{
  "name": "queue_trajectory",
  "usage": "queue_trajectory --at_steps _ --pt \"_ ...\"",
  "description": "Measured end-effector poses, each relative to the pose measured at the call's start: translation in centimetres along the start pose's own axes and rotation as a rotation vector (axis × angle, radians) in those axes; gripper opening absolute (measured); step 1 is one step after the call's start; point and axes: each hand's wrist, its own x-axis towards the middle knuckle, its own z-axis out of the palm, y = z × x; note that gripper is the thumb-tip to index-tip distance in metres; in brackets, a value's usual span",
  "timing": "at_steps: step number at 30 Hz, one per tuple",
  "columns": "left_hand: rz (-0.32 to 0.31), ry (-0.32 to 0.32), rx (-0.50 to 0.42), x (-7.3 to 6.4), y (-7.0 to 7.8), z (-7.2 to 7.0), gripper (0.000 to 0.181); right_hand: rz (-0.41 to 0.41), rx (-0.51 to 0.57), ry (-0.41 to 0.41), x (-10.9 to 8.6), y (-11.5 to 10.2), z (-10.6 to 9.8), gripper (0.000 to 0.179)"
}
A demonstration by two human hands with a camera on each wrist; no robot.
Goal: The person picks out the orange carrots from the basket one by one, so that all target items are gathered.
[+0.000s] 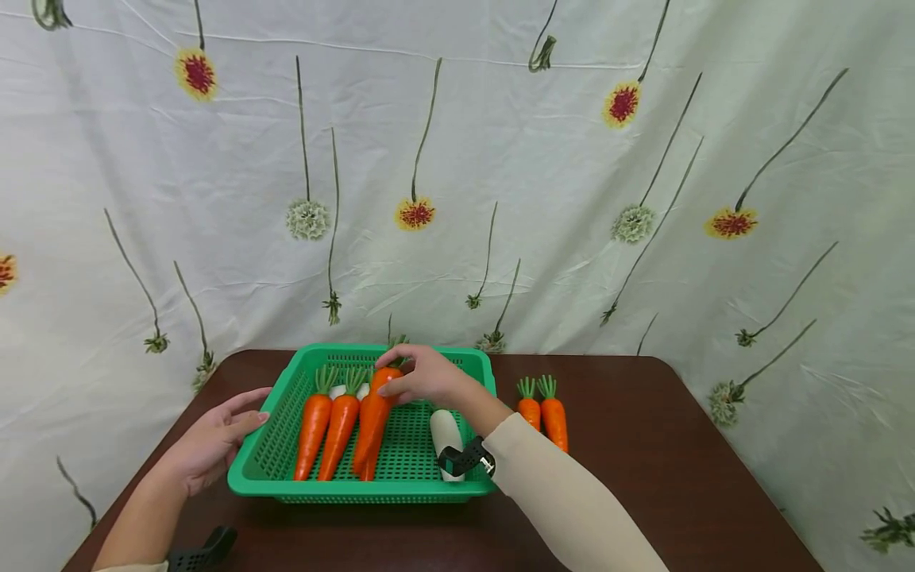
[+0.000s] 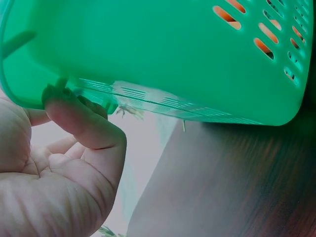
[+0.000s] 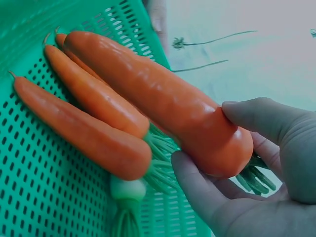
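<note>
In the head view my right hand [image 1: 426, 376] grips an orange carrot [image 1: 376, 409] near its leafy top, thumb on one side and fingers on the other. This carrot slants over another one in the green basket [image 1: 468, 494]. Several carrots lie side by side there, a carrot [image 3: 81, 128] closest in the right wrist view. My left hand [image 1: 214, 441] holds the basket's left rim, its fingertips at the edge [image 2: 74, 111]. A white radish [image 1: 446, 433] lies at the basket's right, partly behind my right wrist. White tops show behind the carrots.
Two more carrots [image 1: 554, 421] lie on the dark brown table [image 1: 643, 469] right of the basket, partly hidden by my right sleeve. A white flowered cloth [image 1: 500, 159] hangs behind the table. Black bands circle both wrists.
</note>
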Motion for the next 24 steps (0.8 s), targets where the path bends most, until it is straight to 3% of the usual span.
queue_trajectory --at_steps 8,17,24 --pt "0.016 -0.002 0.001 -0.1 -0.1 0.1 0.064 -0.034 0.098 0.036 -1.6 0.0 -1.9 0.036" --pt "0.036 -0.026 -0.009 -0.1 0.1 0.1 0.064 -0.047 0.258 0.062 -3.3 0.5 -4.1 0.046" --pt "0.019 -0.002 -0.003 -0.2 0.0 0.2 0.063 -0.073 0.328 0.108 -4.5 0.8 -5.1 0.044"
